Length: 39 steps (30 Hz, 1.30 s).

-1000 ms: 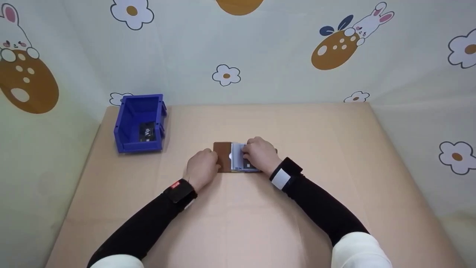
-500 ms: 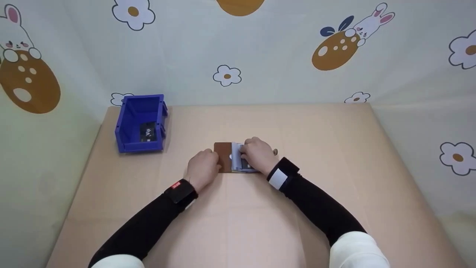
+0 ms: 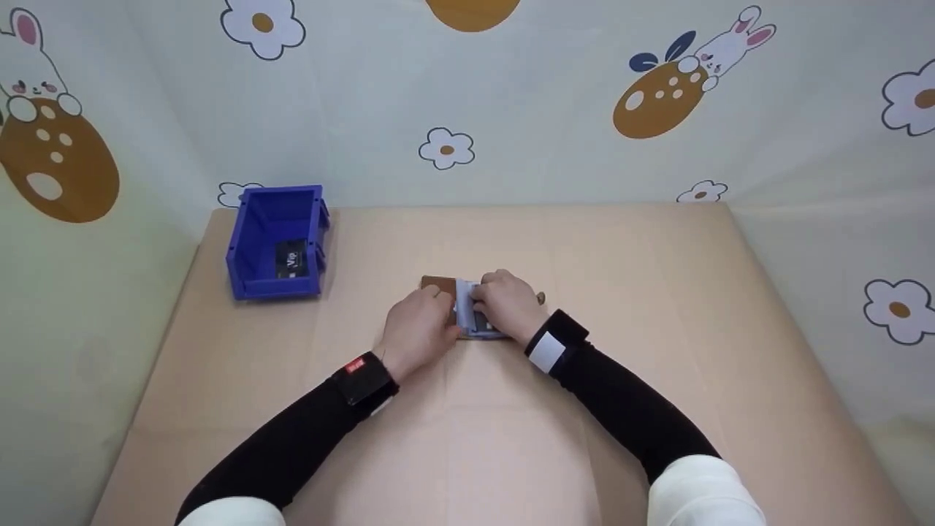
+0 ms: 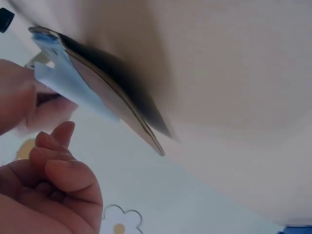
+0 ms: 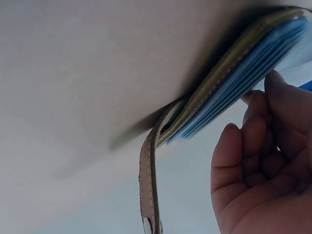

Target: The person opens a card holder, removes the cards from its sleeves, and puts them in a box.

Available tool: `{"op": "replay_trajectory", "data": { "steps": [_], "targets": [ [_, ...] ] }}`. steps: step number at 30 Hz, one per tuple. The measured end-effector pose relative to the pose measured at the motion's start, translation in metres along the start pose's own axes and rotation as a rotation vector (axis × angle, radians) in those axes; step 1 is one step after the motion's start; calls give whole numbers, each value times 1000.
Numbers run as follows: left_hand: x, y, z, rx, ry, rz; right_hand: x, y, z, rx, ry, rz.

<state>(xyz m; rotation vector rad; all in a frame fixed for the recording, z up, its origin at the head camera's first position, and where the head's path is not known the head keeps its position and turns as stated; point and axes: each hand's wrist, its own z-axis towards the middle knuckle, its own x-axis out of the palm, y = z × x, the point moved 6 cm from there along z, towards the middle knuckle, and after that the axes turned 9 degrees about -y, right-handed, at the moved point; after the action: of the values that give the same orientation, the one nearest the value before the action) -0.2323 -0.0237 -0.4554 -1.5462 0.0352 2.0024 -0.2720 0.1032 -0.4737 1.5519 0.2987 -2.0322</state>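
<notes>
A brown card holder [image 3: 441,283] lies spread on the table, its clear sleeves [image 3: 464,298] standing up in the middle. Part of a black card [image 3: 480,320] shows below my right hand [image 3: 511,303], which pinches a sleeve between thumb and finger. Over the holder's left cover is my left hand [image 3: 420,329]. The left wrist view has that hand's fingers loosely curled, apart from the cover and holding nothing visible. In the right wrist view a snap strap [image 5: 147,180] hangs off the holder's edge, beside the stacked sleeves [image 5: 243,83].
A blue bin [image 3: 274,285] stands at the back left of the table, with a black "Vip" card [image 3: 291,258] inside. Patterned cloth walls [image 3: 511,109] enclose the table [image 3: 621,256] at the back and sides.
My left hand has moved right from the left cover's outer edge towards the sleeves. The right hand shifted slightly left earlier and now stays in place, the sleeve still in its fingers.
</notes>
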Motion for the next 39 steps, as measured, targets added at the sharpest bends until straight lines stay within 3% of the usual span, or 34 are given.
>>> {"op": "replay_trajectory", "data": {
  "steps": [6, 12, 26, 34, 39],
  "targets": [
    [8, -15, 2, 138, -32, 57, 0, 1, 0, -3, 0, 21],
    [11, -17, 3, 204, -100, 133, 1, 1, 1, 1, 1, 31],
    [12, -19, -2, 200, -168, 182, -1, -4, -3, 26, -29, -14],
    [4, -15, -8, 165, -218, 163, -3, -7, -7, 35, -56, -15],
    [1, -10, -11, 114, -202, 131, -3, -9, -8, 56, -55, -6]
  ]
}}
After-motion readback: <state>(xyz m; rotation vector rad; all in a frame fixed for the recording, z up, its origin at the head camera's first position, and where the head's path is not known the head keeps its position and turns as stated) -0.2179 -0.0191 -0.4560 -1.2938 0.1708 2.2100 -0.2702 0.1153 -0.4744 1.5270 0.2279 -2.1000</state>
